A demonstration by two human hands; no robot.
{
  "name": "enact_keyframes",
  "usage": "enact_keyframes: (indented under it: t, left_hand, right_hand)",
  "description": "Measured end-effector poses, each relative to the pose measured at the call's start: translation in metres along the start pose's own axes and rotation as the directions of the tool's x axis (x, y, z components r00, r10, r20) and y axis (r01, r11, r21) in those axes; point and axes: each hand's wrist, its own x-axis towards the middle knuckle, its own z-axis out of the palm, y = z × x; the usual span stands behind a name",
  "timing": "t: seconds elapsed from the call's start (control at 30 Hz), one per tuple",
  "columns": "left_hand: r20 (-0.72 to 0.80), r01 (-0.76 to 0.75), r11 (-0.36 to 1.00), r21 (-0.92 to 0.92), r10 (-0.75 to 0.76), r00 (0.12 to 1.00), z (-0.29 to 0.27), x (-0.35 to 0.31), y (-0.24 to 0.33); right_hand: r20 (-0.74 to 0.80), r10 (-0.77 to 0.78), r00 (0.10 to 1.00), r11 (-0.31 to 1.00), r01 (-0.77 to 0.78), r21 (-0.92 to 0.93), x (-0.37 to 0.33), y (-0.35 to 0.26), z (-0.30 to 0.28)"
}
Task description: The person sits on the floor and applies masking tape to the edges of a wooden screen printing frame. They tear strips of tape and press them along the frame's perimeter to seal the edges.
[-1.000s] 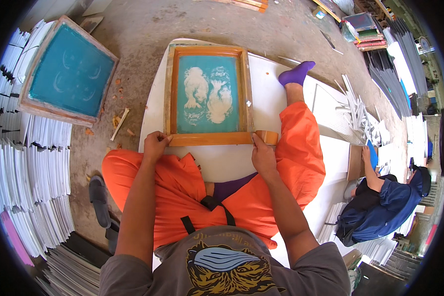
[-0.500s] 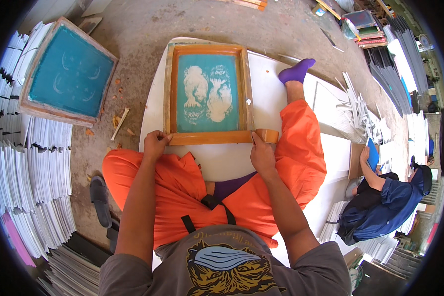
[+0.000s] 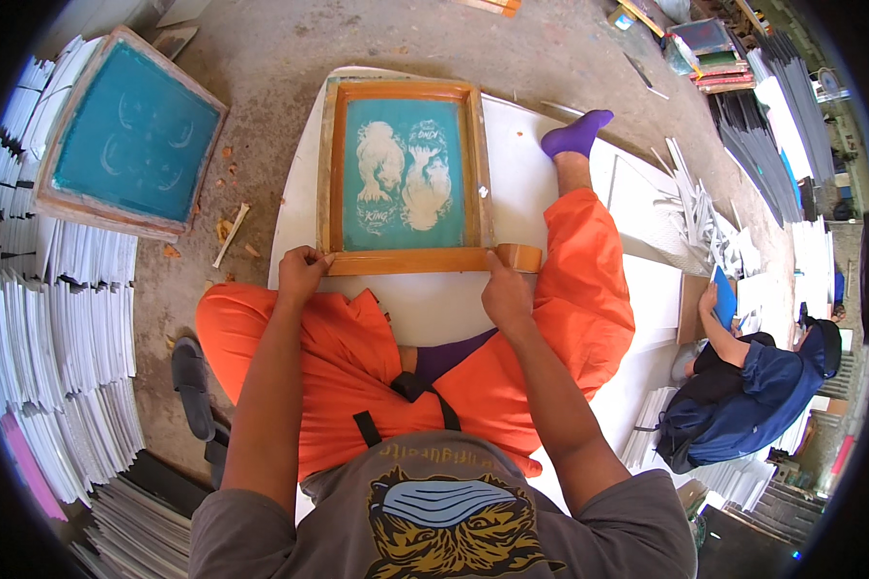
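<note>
A silk-screen printing frame (image 3: 485, 164) lies before me, its teal mesh (image 3: 391, 217) bearing two pale animal figures. Brown packing tape (image 3: 410, 261) runs along its near edge, stretched between my hands. My left hand (image 3: 302, 275) is closed, pinching the tape's end at the near left corner. At the near right corner, one digit of my right hand (image 3: 508, 294) presses on the tape and the other fingers are curled. The tape roll (image 3: 521, 258) stands on edge just beyond that hand, still joined to the strip. Tape also covers the frame's inner sides.
A larger teal screen (image 3: 135, 130) leans at the left on stacks of white sheets (image 3: 53, 318). Under my frame is a white board (image 3: 299, 203). At the right a person in dark blue (image 3: 743, 405) holds a blue item (image 3: 724, 297). Plastic offcuts (image 3: 700, 212) lie beyond my leg.
The strip and both hands have barely shifted. My right hand's digit now lies on the tape close to the frame's corner. The whole view has tilted slightly.
</note>
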Motion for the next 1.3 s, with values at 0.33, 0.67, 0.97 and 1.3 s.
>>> enact_keyframes:
  t: [0.33,0.67,0.97,1.3]
  left_hand:
    - [-0.008,-0.004,0.999,0.051,0.005,1.0,-0.004,-0.006,0.022]
    - [0.007,0.011,1.0,0.017,-0.011,1.0,0.001,0.002,0.003]
    - [-0.006,-0.053,0.993,-0.105,0.053,0.999,-0.002,-0.001,0.006]
    - [0.088,-0.045,0.878,-0.477,0.099,0.991,-0.019,-0.01,0.016]
  right_hand:
    - [-0.018,-0.01,1.0,1.0,0.01,-0.013,-0.02,0.003,0.001]
    - [0.025,0.054,0.998,0.991,-0.057,0.119,-0.06,0.028,-0.015]
    - [-0.048,0.073,0.996,0.978,-0.062,0.198,0.031,0.042,-0.066]
    - [0.231,0.127,0.965,0.93,-0.196,0.31,0.05,0.108,-0.052]
